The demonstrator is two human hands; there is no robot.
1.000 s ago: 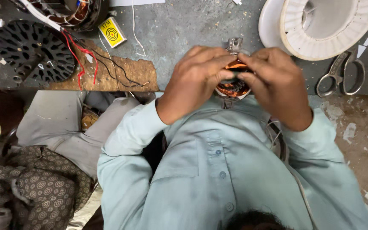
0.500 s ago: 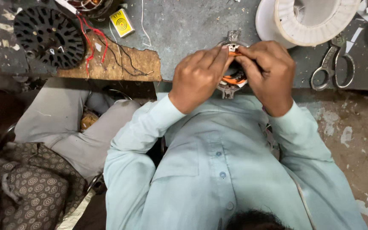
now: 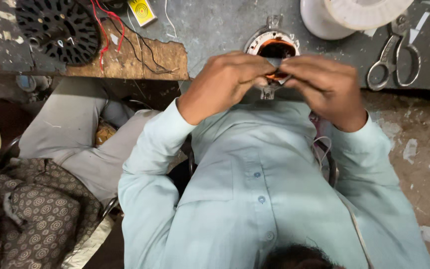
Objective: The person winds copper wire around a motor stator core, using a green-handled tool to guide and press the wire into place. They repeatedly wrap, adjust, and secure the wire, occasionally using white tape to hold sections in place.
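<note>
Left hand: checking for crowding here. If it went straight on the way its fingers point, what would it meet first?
Probably the right hand: the left hand points across the copper-wound motor stator toward it, and their fingertips nearly meet over the stator. Depth is unclear.

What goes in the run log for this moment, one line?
left hand: on stator | right hand: on stator | stator: on bench edge | scissors: right, untouched
</note>
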